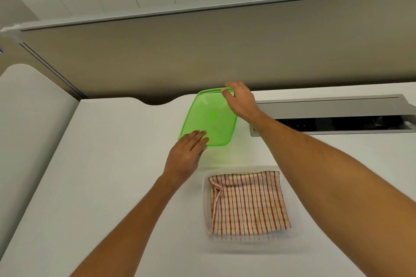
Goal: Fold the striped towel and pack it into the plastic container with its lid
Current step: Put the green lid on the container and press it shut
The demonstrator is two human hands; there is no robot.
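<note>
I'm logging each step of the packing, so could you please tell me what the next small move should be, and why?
Probably lift the green lid and bring it over the clear container. The folded striped towel already lies inside, the container is uncovered, and the left hand and right hand are at opposite corners of the lid.

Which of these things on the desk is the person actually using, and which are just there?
In use: green lid, held by the left hand and right hand; folded striped towel; clear container holding it.

Just there: desk cable tray; partition wall.
</note>
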